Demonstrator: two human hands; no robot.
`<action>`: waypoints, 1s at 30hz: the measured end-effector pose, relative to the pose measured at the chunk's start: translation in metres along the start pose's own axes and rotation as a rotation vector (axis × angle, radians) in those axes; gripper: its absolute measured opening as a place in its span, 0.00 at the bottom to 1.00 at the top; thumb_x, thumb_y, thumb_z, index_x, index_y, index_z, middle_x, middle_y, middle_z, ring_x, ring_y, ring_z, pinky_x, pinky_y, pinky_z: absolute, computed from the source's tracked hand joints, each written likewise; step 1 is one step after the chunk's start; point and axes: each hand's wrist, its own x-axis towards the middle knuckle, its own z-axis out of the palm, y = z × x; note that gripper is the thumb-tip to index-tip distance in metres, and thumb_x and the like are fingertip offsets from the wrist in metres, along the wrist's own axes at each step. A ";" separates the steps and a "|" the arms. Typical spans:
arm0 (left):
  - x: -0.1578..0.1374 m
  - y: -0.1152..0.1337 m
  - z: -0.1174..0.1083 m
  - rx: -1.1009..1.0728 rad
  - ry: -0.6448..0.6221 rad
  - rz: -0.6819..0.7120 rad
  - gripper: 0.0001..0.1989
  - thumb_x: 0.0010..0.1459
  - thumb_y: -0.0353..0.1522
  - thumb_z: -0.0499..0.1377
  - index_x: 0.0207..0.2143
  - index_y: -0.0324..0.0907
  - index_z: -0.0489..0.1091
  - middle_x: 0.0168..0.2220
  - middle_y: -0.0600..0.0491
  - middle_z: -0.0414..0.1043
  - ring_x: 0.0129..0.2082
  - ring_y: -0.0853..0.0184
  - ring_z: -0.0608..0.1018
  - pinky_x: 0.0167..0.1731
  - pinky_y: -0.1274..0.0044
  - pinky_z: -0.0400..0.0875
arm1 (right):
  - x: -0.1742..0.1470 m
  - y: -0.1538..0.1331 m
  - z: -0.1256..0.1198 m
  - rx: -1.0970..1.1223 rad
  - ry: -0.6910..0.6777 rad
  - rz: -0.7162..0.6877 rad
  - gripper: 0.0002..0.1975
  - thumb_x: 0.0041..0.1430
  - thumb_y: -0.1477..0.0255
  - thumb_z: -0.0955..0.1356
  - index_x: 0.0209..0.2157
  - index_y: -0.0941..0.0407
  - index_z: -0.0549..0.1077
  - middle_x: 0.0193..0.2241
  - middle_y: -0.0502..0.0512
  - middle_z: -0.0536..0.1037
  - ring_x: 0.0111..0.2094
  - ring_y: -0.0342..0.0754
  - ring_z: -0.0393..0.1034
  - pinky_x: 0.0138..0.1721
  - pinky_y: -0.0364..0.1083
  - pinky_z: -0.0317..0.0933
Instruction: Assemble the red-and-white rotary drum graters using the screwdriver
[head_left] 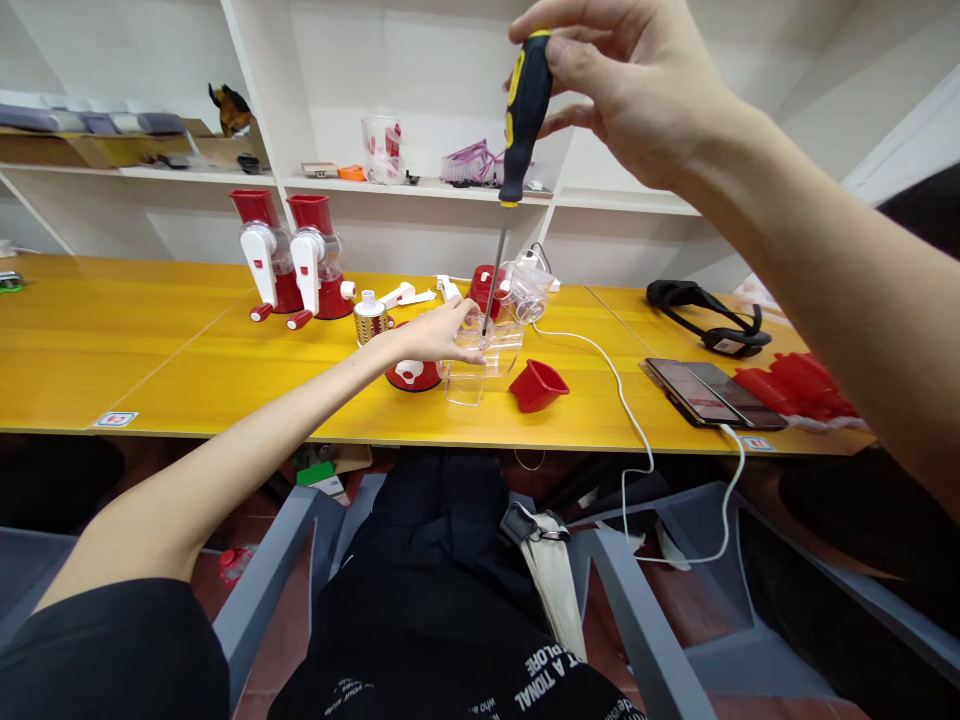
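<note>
My right hand [600, 70] grips the handle of a black and yellow screwdriver [527, 110], raised high over the table. Its shaft slants down to a clear plastic housing [465, 382] lying on the table. My left hand [454, 335] holds that housing, thumb and fingers around the spot where the screwdriver tip meets it. Whether a screw sits under the tip is too small to tell. Beside the housing are a red hopper [538, 386], a red base [412, 374] partly behind my left forearm, and a metal grater drum [370, 318].
Two assembled red and white rotary graters [319, 255] stand at the back left. Another clear housing [529, 290] lies behind my hands. A white cable [600, 350] runs to a phone [694, 390] at right, near a black headset [709, 318] and red parts [799, 385].
</note>
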 end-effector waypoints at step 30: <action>-0.001 0.005 -0.002 0.019 -0.026 -0.012 0.40 0.48 0.53 0.62 0.56 0.39 0.60 0.55 0.40 0.64 0.53 0.50 0.73 0.53 0.64 0.68 | -0.003 -0.007 0.002 0.104 -0.016 0.032 0.07 0.59 0.72 0.72 0.41 0.56 0.79 0.29 0.46 0.75 0.30 0.36 0.72 0.31 0.38 0.73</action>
